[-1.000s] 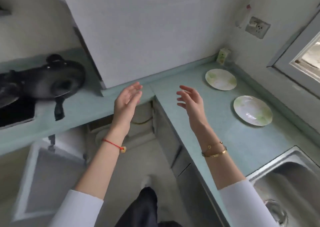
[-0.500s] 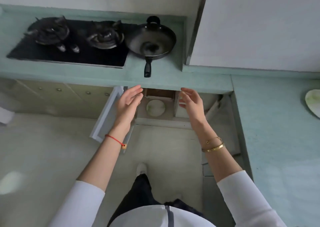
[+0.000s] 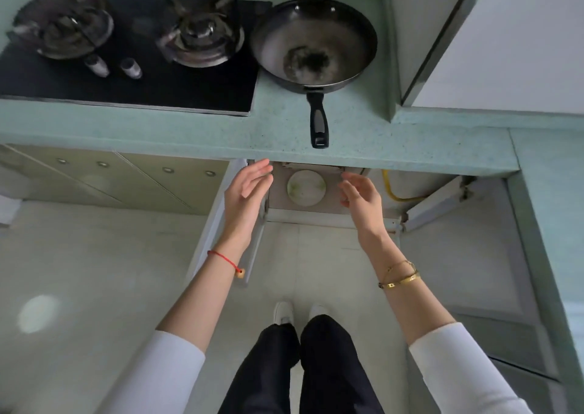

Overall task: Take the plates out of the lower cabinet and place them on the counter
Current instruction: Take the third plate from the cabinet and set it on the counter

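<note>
A round pale plate (image 3: 306, 187) with faint green marks lies on the floor of the open lower cabinet (image 3: 316, 206), under the green counter (image 3: 284, 129). My left hand (image 3: 248, 192) hovers at the plate's left with fingers straight and holds nothing. My right hand (image 3: 360, 197) hovers at the plate's right, fingers loosely bent, also holding nothing. Neither hand touches the plate. The counter's front edge hides the upper part of the cabinet.
The cabinet's left door (image 3: 221, 224) and right door (image 3: 442, 201) stand open. A black frying pan (image 3: 314, 43) sits on the counter, its handle reaching the front edge. A gas hob (image 3: 126, 50) lies left of it. A yellow hose (image 3: 395, 192) runs inside the cabinet.
The view has swung from the right-hand counter with its two plates to the stove side and closed in on the open cabinet. Both hands have come nearer to the plate inside.
</note>
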Tool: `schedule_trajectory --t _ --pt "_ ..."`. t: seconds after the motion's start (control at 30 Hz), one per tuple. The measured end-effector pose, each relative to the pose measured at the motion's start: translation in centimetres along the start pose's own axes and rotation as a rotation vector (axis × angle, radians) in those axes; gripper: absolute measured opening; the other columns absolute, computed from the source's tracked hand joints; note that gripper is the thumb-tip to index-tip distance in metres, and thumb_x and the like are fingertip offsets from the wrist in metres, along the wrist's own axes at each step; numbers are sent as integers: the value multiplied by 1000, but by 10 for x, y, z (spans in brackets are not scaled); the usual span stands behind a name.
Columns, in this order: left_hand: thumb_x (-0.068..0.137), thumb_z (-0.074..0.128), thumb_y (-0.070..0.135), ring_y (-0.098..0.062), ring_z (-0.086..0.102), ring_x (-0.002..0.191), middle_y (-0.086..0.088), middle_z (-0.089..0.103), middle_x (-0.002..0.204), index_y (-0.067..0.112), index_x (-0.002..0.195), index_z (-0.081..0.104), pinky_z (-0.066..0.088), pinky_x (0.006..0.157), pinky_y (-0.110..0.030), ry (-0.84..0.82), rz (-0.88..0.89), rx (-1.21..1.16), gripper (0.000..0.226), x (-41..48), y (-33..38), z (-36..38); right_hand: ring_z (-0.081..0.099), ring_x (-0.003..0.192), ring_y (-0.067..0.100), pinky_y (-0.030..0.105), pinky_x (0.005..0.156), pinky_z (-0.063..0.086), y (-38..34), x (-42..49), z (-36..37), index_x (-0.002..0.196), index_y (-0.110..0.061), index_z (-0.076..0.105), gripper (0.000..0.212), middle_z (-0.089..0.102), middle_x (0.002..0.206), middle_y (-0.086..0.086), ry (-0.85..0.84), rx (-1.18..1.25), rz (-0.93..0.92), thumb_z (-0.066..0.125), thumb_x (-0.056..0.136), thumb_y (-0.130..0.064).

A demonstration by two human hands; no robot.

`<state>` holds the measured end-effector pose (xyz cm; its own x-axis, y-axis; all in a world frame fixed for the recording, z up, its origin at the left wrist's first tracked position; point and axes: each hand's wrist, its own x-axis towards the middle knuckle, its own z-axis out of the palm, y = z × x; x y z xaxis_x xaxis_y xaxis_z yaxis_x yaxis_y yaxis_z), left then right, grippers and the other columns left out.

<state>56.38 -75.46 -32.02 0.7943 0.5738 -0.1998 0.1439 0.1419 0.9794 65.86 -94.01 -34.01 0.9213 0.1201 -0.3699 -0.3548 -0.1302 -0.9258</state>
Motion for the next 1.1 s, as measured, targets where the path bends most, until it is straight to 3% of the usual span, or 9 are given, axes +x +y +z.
schedule_trajectory --t 0.1,0.27,0.43,0.53,0.67,0.77,0.9,1.0,1.1 --pt "91 67 18 -6 64 114 4 71 120 16 123 66 50 101 -30 -12 -5 31 32 32 -38 5 56 71 10 28 72 47 30 41 10 111 -14 63 19 63 91 -1 9 1 13 56 93 -15" --pt "91 66 14 -7 63 116 1 70 120 15 122 66 46 108 -38 2 -21 47 31 84 -140 18 58 82 12 25 74 49 114 115 18 114 -14 62 22 63 92 -4 4 -45 -13 55 94 -18" --pt "92 65 19 -9 61 121 5 68 125 20 127 63 46 108 -42 -75 -105 113 35 139 -268 27 61 98 20 39 96 52 230 199 24 114 -16 62 20 64 106 3 4 -70 18 57 95 -22" --pt "93 64 19 -11 58 124 4 65 129 20 132 60 43 111 -42 -100 -129 167 39 176 -345 33 56 96 18 40 100 48 299 252 30 111 -17 62 17 62 97 -2 7 -85 28 56 96 -19" --pt "94 61 13 -18 56 126 -2 62 131 15 134 56 41 112 -42 -75 -113 203 41 227 -439 44 57 90 15 34 89 49 383 319 44 108 -19 63 15 61 94 -3 59 -142 -33 59 94 -19" --pt "94 61 9 -21 56 125 -9 60 133 12 135 53 42 111 -38 -42 -98 207 42 267 -500 50 54 88 11 22 80 38 437 364 53 117 -15 63 24 59 101 -5 37 -233 -97 53 96 -18" --pt "93 61 12 -20 54 126 -5 60 133 13 137 51 41 112 -44 -37 -79 284 45 318 -567 48 54 91 7 13 67 37 490 417 64 127 -16 59 31 58 108 -5 22 -327 -147 50 97 -21" --pt "92 61 11 -22 53 127 -7 56 139 10 141 49 41 111 -46 -16 -87 324 50 356 -607 46 55 109 15 20 87 39 517 454 75 131 -13 58 35 60 127 3 6 -377 -168 49 97 -19" --pt "93 61 11 -23 53 127 -5 51 145 12 143 47 41 111 -45 5 -111 341 53 387 -638 47 57 115 24 25 93 43 532 483 84 132 -11 57 37 60 130 10 31 -479 -178 48 97 -18"
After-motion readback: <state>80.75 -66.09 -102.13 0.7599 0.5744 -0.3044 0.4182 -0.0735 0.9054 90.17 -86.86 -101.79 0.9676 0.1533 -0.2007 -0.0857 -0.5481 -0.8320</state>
